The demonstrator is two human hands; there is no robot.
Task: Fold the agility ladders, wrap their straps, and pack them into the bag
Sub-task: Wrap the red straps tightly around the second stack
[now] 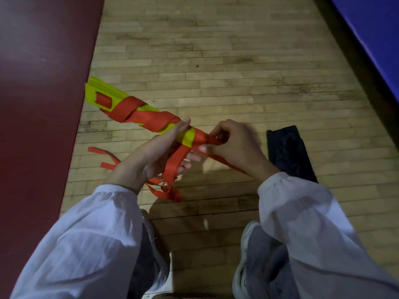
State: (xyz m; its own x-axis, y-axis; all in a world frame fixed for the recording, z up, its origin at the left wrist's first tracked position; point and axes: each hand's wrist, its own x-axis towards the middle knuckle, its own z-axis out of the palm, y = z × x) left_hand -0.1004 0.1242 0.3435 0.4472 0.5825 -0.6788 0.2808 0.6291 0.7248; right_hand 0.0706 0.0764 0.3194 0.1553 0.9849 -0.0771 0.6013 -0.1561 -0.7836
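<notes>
A folded agility ladder, a stack of yellow rungs, is held above the wooden floor, wound with red strap. My left hand grips the bundle's near end from below, thumb on top. My right hand pinches the red strap at that end, where it crosses the bundle. Loose red strap ends hang down and trail on the floor under my hands. A flat black bag lies on the floor just right of my right hand.
A dark red mat covers the floor on the left. A blue padded surface runs along the upper right. My knees and grey shoes are at the bottom. Wooden floor stretches ahead.
</notes>
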